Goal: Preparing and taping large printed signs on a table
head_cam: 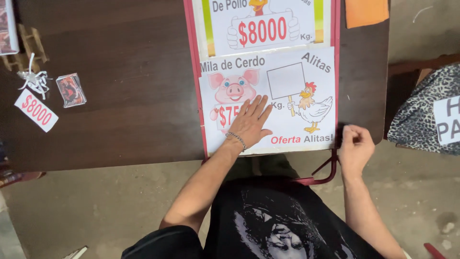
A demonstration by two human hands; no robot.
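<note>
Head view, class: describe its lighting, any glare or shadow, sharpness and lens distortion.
Head view: soft, even light with no hard shadows; a faint sheen on the dark table, no glare on the poster; the left hand, flat on the poster, and the fisted right hand are sharp, with no motion blur; the wide lens bows the table's edges slightly; the floor looks duller.

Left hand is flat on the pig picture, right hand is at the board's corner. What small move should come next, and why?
Probably slide the left hand outward across the sheet to smooth it, since the palm lies flat on it while the right hand, closed, pinches the board's lower right corner.
</note>
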